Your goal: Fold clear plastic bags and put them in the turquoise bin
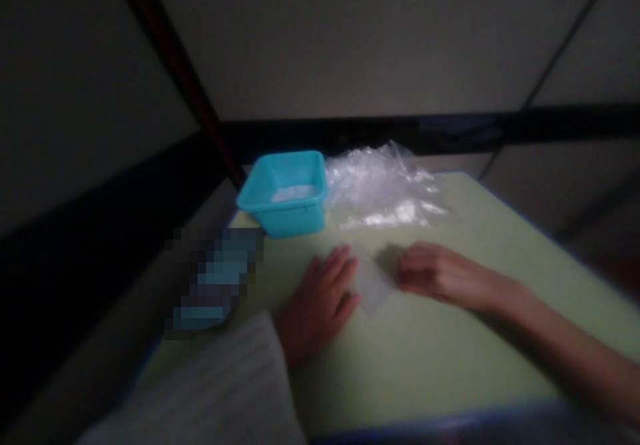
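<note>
A small whitish, see-through square sheet or bag point(373, 285) lies on the yellow-green tabletop; blur hides its exact kind. My left hand point(325, 298), coming out of a light knitted sleeve, rests flat with its fingers stretched over the square's left edge. At the opposite corner, my right hand point(425, 271) is closed, fingers curled down. Its fingertips touch or nearly touch that corner, and whatever may be between them is hidden.
Behind my left hand stands a turquoise plastic basket point(295, 221) with white pieces inside. A crumpled heap of clear plastic point(385, 188) lies beside it. A pixelated dark object point(215, 281) sits at the table's left edge. Walls point(370, 45) rise behind the table point(425, 365).
</note>
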Motion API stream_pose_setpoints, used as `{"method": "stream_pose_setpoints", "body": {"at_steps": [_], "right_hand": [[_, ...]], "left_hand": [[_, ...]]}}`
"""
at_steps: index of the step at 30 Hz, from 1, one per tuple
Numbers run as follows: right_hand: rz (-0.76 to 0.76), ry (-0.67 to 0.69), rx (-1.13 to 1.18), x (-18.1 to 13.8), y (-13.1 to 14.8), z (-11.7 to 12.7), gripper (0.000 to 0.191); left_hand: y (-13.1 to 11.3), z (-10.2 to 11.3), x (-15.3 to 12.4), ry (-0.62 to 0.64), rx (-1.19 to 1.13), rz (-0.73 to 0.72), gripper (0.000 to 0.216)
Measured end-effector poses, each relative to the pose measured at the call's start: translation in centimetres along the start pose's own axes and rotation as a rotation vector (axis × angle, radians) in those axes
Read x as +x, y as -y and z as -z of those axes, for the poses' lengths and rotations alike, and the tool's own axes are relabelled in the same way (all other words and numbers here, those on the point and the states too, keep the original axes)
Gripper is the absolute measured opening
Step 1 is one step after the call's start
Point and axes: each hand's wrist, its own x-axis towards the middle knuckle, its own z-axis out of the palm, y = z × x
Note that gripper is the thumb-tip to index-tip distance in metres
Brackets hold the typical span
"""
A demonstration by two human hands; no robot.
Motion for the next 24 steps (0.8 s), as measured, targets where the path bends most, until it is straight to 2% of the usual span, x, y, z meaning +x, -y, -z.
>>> {"method": "stream_pose_setpoints", "body": {"at_steps": [12, 17, 24], "right_hand": [[-0.012, -0.036, -0.12, -0.4, 0.6, -1.7, 0.025], [0.038, -0.017, -0.156, -0.3, 0.9, -1.9, 0.026], [0.086, -0.016, -0.188, -0.2, 1.1, -1.8, 0.027]], "left_hand": [[0.4, -0.7, -0.1, 0.007, 0.018, -0.026, 0.052], [0.3, -0.2, -0.2, 0.048, 0.058, 0.017, 0.054], [0.5, -0.2, -0.2, 0.041, 0.09, 0.042, 0.06]]}}
